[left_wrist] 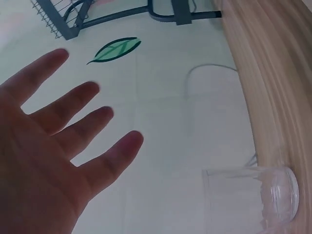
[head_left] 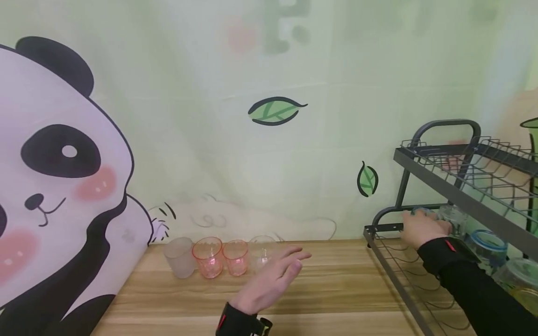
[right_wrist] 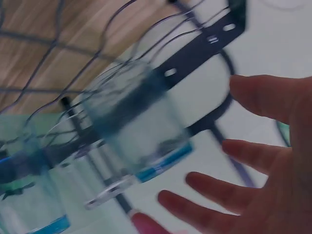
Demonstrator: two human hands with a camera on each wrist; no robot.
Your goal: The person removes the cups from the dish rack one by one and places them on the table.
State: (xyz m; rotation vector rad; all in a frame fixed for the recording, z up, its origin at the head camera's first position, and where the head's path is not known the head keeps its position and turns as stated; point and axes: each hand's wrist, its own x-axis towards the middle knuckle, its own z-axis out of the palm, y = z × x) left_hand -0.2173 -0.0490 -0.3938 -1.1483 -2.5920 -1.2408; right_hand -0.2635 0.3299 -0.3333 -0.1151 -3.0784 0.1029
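Note:
My right hand (head_left: 425, 229) reaches over the lower shelf of a dark wire rack (head_left: 392, 270). Its fingers are spread in the right wrist view, beside a clear glass with a blue rim (right_wrist: 139, 122) and apart from it. In the head view that hand partly hides this glass. My left hand (head_left: 271, 282) hovers above the wooden table, fingers extended, holding nothing. Behind it stands a clear glass (head_left: 259, 247), partly covered by the hand. To its left stand a small pink glass (head_left: 236, 259), a larger pink glass (head_left: 208, 259) and a frosted glass (head_left: 180, 259).
More glasses stand along the rack's lower shelf, among them a clear glass (head_left: 454, 218) and another blue-rimmed glass (head_left: 487, 247). The rack's upper wire basket (head_left: 462, 196) overhangs the right forearm. A printed cloth (head_left: 189, 140) with a panda hangs behind the table (head_left: 336, 298).

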